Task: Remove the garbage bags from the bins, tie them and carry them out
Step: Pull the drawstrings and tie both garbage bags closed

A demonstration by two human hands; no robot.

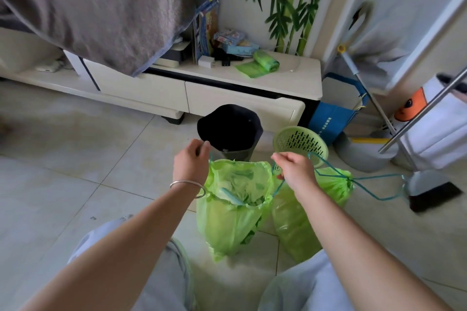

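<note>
Between your two hands, the open green bag [232,209] is hanging just below, its mouth still wide. Your left hand [192,161] is pinching the drawstring at the near rim, and your right hand [295,171] is pinching the blue cord [278,188] on the far side. The film looks thin, soft and light, so you are best taking hold by the cords, not the plastic. Beyond your right grip, the second bag [303,222] is sitting cinched on the floor.

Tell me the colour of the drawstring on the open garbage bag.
Teal blue, against the light green open bag; the drawstring shows best in the head view.
</note>
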